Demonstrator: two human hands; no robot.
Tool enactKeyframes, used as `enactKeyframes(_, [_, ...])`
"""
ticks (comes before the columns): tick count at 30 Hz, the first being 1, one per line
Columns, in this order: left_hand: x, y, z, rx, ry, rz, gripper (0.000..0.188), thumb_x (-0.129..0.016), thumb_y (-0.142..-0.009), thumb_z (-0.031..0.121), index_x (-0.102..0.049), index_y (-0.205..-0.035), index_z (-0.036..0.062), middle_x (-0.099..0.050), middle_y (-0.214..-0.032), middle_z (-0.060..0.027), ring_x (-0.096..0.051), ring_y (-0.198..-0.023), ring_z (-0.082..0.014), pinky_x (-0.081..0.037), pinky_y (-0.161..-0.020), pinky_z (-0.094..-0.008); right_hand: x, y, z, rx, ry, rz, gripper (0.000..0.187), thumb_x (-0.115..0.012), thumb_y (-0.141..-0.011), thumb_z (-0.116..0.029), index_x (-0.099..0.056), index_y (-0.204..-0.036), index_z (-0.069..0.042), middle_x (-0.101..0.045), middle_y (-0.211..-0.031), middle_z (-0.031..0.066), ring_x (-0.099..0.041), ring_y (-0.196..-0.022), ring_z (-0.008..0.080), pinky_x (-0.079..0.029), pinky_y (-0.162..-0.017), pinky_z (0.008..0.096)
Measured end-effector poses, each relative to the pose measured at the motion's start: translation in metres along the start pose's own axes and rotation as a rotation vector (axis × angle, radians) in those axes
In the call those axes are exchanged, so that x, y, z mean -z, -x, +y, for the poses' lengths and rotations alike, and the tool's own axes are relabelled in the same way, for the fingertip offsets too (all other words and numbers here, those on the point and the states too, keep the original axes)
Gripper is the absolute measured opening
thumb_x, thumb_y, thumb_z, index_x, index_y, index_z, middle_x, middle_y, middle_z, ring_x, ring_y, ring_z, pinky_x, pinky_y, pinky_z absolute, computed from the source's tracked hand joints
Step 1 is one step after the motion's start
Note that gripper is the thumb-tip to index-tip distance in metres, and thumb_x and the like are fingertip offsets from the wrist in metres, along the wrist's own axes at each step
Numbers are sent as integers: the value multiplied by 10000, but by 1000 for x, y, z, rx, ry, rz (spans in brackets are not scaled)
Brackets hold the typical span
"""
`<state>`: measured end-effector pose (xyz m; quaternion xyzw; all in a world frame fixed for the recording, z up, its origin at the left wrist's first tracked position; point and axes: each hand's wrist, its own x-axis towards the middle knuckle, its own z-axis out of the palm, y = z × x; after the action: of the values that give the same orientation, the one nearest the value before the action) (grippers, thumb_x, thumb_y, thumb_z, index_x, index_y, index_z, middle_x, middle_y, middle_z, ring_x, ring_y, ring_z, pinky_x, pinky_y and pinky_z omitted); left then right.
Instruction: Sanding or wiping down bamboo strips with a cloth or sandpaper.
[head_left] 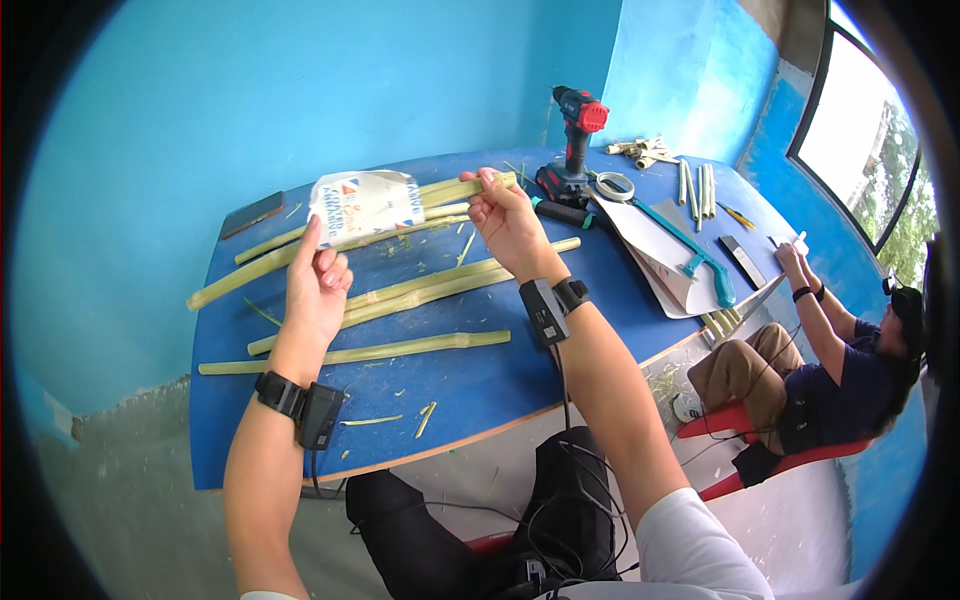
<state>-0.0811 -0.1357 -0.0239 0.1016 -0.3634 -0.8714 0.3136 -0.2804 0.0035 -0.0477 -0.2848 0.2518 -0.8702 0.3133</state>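
Note:
My left hand [318, 280] is closed, its thumb pressed to the lower left edge of a white sheet with blue and red print [365, 208], which looks like the back of sandpaper. The sheet lies curved over pale green bamboo sticks and hides their middles. Farther right, my right hand [500, 215] pinches the right end of a bamboo stick [450, 190] that runs under the sheet; its left end I cannot tell apart from the others. Nearer to me, several more bamboo sticks [400, 348] lie on the blue table [480, 385].
Behind my right hand stand a cordless drill [575, 140], a tape roll [613, 186] and a teal-handled saw [710, 270] on white sheets [640, 240]. A phone-like dark slab [252, 214] lies far left. Bamboo pieces [645, 150] lie at the back. A seated person [835, 370] works at right.

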Motion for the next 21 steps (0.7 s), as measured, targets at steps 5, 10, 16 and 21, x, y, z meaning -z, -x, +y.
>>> enactKeyframes(5, [7,-5,-11,33,-79,-79,181,-657,-829,192,-506,-811,93,-358,-559,71,-301,-449,-25,-247,-434,-187,-19,8,2,-205,124,-63,211,-544,-901,-222,-565,-1004,-39,-578,-887,33,-539,-759,90,-470,-717,230])
enactKeyframes(10, [-7,1,-16,67,-283,-184,166,-656,-829,187,-511,-830,107,-414,-627,73,-338,-503,-21,-268,-461,-180,-23,13,-7,-193,105,-76,264,-539,-899,-241,-571,-1040,-20,-575,-864,51,-562,-796,131,-482,-777,263])
enactKeyframes(16, [-11,8,-25,52,-294,-165,192,-686,-800,220,-544,-852,102,-459,-650,49,-374,-513,-29,-281,-461,-187,-18,12,-6,-217,52,84,251,-558,-885,-236,-575,-994,-11,-553,-780,61,-585,-749,158,-504,-717,246])
enactKeyframes(21, [-12,5,-24,-14,-236,-105,185,-687,-791,206,-546,-840,95,-447,-623,48,-369,-484,-36,-275,-442,-195,-16,12,-16,-103,-1,190,225,-567,-878,-218,-564,-950,-5,-541,-707,54,-588,-700,154,-516,-655,226])
